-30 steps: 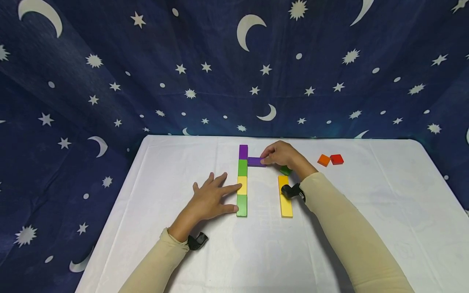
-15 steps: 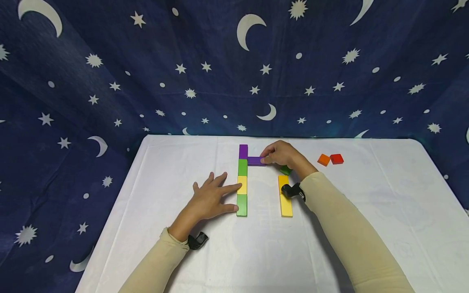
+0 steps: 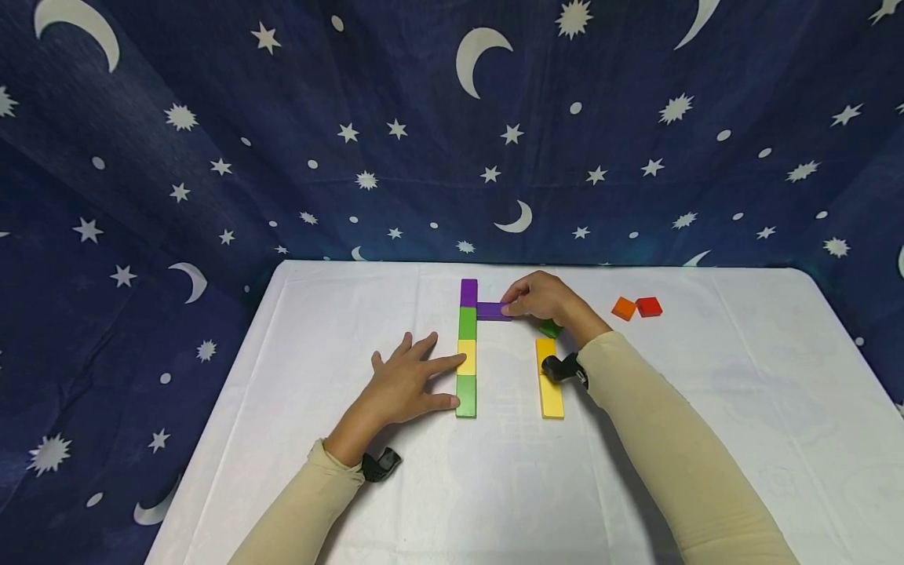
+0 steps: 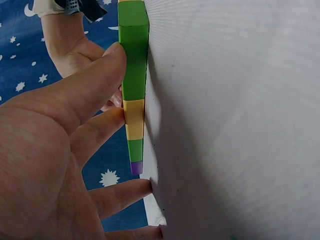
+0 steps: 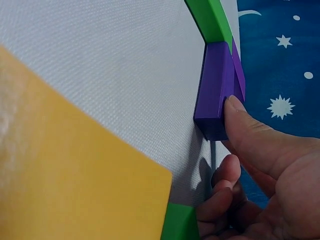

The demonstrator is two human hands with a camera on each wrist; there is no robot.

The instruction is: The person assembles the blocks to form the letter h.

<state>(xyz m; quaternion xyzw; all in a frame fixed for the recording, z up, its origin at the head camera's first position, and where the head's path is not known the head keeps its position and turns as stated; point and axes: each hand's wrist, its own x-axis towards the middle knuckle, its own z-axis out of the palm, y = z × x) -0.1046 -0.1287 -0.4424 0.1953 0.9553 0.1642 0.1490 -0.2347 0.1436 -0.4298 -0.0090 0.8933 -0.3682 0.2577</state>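
— Where's the purple block [image 3: 493, 311]?
— Centre frame, pinched by the right hand [image 3: 542, 299], butting the column [image 3: 467, 348].
— Left hand [image 3: 406, 386]?
— Flat, fingers straight, bracing the column. Press squarely; keep it flush.

purple block [image 3: 493, 311] nudged slightly up against the column by the right hand [image 3: 542, 298]

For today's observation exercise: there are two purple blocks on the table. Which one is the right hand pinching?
The purple block lying crosswise, pinched by the right hand. The other purple block tops the long column and is untouched.
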